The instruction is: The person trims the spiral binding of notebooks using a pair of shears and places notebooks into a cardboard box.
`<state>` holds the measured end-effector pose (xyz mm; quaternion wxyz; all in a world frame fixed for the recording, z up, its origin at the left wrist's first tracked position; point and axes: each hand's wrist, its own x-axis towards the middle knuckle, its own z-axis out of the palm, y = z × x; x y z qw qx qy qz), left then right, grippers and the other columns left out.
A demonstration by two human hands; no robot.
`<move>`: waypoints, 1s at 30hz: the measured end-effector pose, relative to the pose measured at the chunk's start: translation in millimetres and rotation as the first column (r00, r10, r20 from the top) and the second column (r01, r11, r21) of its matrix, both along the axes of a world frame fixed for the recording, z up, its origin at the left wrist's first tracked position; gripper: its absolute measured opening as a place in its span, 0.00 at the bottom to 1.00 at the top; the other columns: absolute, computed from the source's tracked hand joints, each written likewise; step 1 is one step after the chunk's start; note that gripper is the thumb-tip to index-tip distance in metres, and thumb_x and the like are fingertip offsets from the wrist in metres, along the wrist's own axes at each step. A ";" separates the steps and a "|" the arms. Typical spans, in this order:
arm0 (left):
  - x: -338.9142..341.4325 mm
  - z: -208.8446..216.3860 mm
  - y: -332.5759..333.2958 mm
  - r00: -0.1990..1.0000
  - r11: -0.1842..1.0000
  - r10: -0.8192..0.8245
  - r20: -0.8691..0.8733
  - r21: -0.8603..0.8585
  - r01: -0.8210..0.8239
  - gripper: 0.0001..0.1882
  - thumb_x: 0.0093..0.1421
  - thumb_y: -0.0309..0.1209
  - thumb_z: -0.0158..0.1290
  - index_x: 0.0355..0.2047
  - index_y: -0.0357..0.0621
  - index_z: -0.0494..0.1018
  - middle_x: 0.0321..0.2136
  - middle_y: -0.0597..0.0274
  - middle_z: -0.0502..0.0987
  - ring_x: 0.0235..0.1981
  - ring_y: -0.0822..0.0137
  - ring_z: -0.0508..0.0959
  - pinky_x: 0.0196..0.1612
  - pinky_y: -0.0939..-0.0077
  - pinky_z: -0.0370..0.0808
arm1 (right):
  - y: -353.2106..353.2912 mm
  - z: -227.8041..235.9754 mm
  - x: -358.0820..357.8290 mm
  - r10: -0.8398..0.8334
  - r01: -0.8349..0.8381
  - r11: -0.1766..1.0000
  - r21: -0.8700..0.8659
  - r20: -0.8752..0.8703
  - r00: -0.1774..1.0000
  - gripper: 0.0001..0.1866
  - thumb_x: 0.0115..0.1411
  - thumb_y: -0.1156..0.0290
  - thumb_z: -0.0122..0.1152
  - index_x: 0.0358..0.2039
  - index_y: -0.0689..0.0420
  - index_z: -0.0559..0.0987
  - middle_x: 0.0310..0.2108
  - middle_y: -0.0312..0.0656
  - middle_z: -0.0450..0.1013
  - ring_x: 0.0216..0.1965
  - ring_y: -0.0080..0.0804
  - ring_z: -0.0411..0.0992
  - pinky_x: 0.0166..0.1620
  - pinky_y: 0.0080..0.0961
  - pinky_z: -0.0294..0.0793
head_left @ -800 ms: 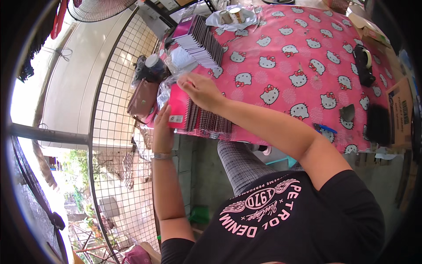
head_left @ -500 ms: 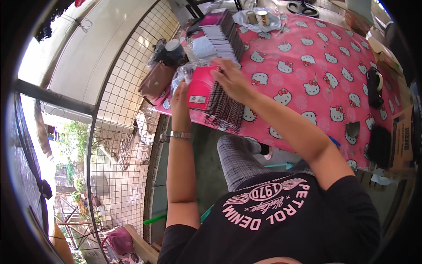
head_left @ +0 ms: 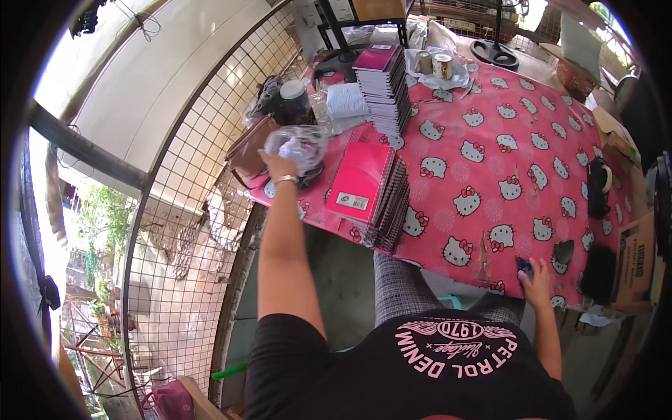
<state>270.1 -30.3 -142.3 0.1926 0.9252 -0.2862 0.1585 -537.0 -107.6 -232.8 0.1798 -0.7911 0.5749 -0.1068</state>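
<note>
My left hand point(head_left: 280, 166) is at the near-left side of a crumpled clear plastic bag point(head_left: 302, 145), its fingers closed on the bag's edge. My right hand point(head_left: 537, 281) rests at the table's near edge, its fingers on a small dark blue object point(head_left: 523, 265) whose kind I cannot make out. Between my hands stands a stack of spiral notebooks point(head_left: 364, 178), pink-red cover on top and a white label at its near end. No hand touches this stack. Farther back rises a taller stack of spiral notebooks point(head_left: 383, 87) with a magenta cover on top.
A pink patterned cloth covers the table point(head_left: 455, 168). Left of the stacks are a brown pouch point(head_left: 250, 150), a white-lidded jar point(head_left: 294, 98) and a white packet point(head_left: 346, 101). Cans point(head_left: 441, 66) stand behind. A tape roll point(head_left: 600, 178) and cardboard box point(head_left: 635, 255) are right; wire mesh point(head_left: 189, 210) borders the left.
Both hands have left the near notebook stack. My left hand has moved to the plastic bag; my right hand has swung right and down to the blue object. The view has shifted.
</note>
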 end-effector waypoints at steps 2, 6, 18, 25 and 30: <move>-11.6 12.3 10.9 0.995 0.993 -0.102 -0.010 -0.052 0.101 0.37 0.47 0.22 0.50 0.62 0.40 0.64 0.63 0.35 0.61 0.63 0.40 0.64 0.66 0.60 0.63 | 8.8 1.2 9.1 -0.015 0.015 1.000 -0.002 -0.093 0.996 0.35 0.55 0.54 0.67 0.61 0.56 0.69 0.62 0.59 0.59 0.63 0.58 0.58 0.63 0.49 0.59; -62.2 55.8 52.3 0.934 0.961 -0.265 -0.240 0.017 0.277 0.38 0.45 0.16 0.48 0.61 0.40 0.66 0.60 0.36 0.66 0.59 0.41 0.70 0.63 0.62 0.68 | 4.0 26.5 23.8 0.017 0.005 0.997 0.078 -0.268 0.963 0.38 0.52 0.57 0.70 0.61 0.54 0.69 0.56 0.52 0.64 0.58 0.52 0.62 0.59 0.49 0.62; -248.2 116.1 102.0 0.855 0.716 -0.448 -0.260 -0.678 0.168 0.18 0.63 0.41 0.57 0.42 0.38 0.76 0.31 0.60 0.78 0.30 0.68 0.76 0.35 0.74 0.75 | -26.3 191.6 218.7 0.623 -0.566 0.769 -0.298 0.546 0.559 0.17 0.59 0.67 0.60 0.46 0.61 0.72 0.39 0.50 0.68 0.40 0.51 0.70 0.45 0.41 0.72; -365.8 114.7 86.2 0.854 0.807 -0.511 -0.098 -0.395 0.438 0.14 0.65 0.34 0.56 0.27 0.36 0.73 0.18 0.68 0.70 0.21 0.78 0.66 0.26 0.80 0.64 | -14.0 215.7 305.2 0.846 -0.644 0.447 -0.621 0.060 0.530 0.19 0.50 0.68 0.66 0.44 0.54 0.74 0.40 0.42 0.71 0.48 0.41 0.71 0.54 0.39 0.67; -358.6 114.0 86.3 0.784 0.826 -0.507 -0.358 -0.463 0.322 0.13 0.64 0.33 0.58 0.26 0.35 0.75 0.18 0.69 0.75 0.22 0.80 0.71 0.27 0.84 0.67 | -18.8 218.1 315.6 0.827 -0.599 0.387 -0.701 -0.024 0.562 0.25 0.44 0.70 0.67 0.46 0.54 0.74 0.42 0.40 0.71 0.50 0.42 0.70 0.59 0.39 0.63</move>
